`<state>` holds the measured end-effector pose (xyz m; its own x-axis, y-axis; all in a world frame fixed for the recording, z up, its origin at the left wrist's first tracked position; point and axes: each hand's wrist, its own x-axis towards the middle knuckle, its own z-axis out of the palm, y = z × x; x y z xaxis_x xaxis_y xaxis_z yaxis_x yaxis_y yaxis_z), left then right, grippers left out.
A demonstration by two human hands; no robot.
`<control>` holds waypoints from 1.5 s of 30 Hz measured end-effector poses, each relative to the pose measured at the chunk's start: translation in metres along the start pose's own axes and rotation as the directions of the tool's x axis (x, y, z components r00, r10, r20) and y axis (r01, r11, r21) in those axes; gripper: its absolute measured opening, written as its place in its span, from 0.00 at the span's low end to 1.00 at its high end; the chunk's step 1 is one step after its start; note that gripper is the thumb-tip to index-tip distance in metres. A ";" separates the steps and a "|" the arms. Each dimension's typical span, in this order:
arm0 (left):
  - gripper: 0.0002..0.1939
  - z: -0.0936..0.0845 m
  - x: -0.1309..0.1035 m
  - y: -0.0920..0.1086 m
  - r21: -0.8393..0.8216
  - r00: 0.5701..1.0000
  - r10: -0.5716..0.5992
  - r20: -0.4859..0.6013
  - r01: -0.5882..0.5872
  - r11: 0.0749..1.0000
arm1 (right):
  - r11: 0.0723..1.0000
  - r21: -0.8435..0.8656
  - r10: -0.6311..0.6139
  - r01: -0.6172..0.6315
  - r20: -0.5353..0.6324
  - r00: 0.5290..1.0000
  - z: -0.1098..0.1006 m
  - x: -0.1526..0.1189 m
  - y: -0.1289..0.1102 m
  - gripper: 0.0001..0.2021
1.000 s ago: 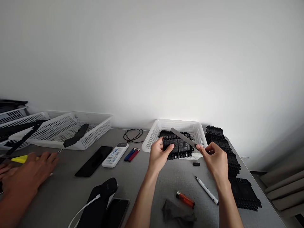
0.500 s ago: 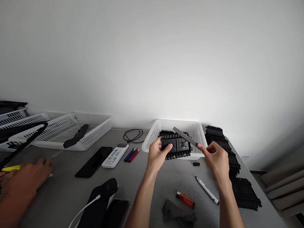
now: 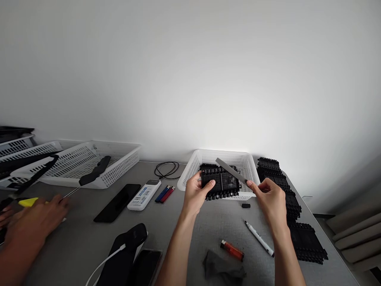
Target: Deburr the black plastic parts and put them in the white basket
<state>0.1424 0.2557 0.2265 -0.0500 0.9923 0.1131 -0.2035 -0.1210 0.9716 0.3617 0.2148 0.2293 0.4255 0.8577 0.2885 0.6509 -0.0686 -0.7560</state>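
Note:
My left hand [image 3: 195,192] grips a black ribbed plastic part [image 3: 222,183] by its left end, thumb on top. Between the thumb and fingers of my right hand [image 3: 269,194] is a thin flat grey strip [image 3: 230,170], slanting up to the left across the part's upper edge. Both are held above the front of a white basket [image 3: 253,169], where more black parts [image 3: 208,167] lie. A small black cap [image 3: 246,205] and an uncapped marker [image 3: 259,238] rest on the table below.
Stacked black parts [image 3: 306,242] line the right side. An orange lighter [image 3: 232,250] and dark cloth [image 3: 222,268] lie in front. Left are lighters [image 3: 165,194], a white power bank [image 3: 144,195], phones [image 3: 117,202], a cable [image 3: 166,170] and baskets [image 3: 122,165]. Another person's hand [image 3: 38,218] works far left.
My hands, the black part and the strip have barely shifted, slightly to the left. At the far left, the other person's hands and the yellow and black items there have moved a little.

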 end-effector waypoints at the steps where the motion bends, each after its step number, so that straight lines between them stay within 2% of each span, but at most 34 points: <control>1: 0.26 -0.002 0.001 0.000 0.003 1.000 0.004 -0.010 -0.004 1.000 | 1.000 -0.014 0.021 -0.021 -0.008 1.000 -0.003 0.002 0.002 0.29; 4: 0.27 -0.003 0.001 -0.001 0.034 1.000 0.022 -0.009 -0.021 0.999 | 0.999 -0.027 0.037 -0.037 -0.018 0.999 -0.006 0.003 0.003 0.29; 11: 0.27 0.004 -0.005 0.000 0.099 0.998 0.010 0.055 -0.015 0.995 | 0.997 -0.012 -0.077 0.078 0.011 0.997 0.009 -0.009 -0.010 0.30; 19: 0.26 -0.004 -0.001 0.001 0.074 0.999 0.035 -0.004 -0.035 0.997 | 1.000 -0.001 -0.013 0.013 -0.069 0.998 -0.004 0.008 0.012 0.28; 24: 0.25 -0.002 -0.003 0.002 0.104 0.999 0.015 0.028 -0.018 0.994 | 0.991 0.128 -0.050 0.048 0.014 0.999 0.002 0.003 0.004 0.28; 28: 0.24 -0.002 -0.006 0.005 0.132 0.998 0.017 0.053 -0.024 0.991 | 0.993 0.108 -0.058 0.052 0.058 0.997 0.010 -0.003 -0.005 0.29; 32: 0.25 -0.004 -0.008 0.009 0.135 0.999 0.040 0.029 -0.044 0.990 | 0.994 0.105 -0.033 0.030 0.020 0.999 0.006 0.004 0.005 0.28; 36: 0.27 -0.005 -0.006 0.011 0.040 1.000 0.011 -0.016 -0.010 0.999 | 0.993 0.116 0.032 -0.029 -0.024 0.999 -0.001 0.015 0.019 0.28; 38: 0.25 -0.004 -0.005 0.010 0.014 1.000 -0.003 -0.029 0.003 1.000 | 0.974 0.223 0.031 -0.037 0.028 0.999 0.000 0.017 0.020 0.27; 40: 0.23 -0.002 -0.005 0.009 0.011 0.999 -0.018 -0.036 0.018 1.000 | 0.929 0.368 -0.002 -0.046 0.131 0.991 0.005 0.015 0.017 0.26; 43: 0.23 0.004 -0.005 0.006 0.002 0.998 -0.044 -0.049 0.044 0.999 | 0.860 0.505 -0.094 -0.074 0.299 0.950 0.015 0.010 0.008 0.25; 45: 0.23 0.008 -0.006 0.003 -0.018 0.997 -0.050 -0.056 0.049 0.999 | 0.834 0.544 -0.135 -0.091 0.362 0.922 0.021 0.006 0.003 0.25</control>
<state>0.1499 0.2500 0.2302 -0.0948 0.9941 0.0528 -0.2236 -0.0729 0.9719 0.3530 0.2310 0.2162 0.0770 0.9848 0.1554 0.1621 0.1414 -0.9766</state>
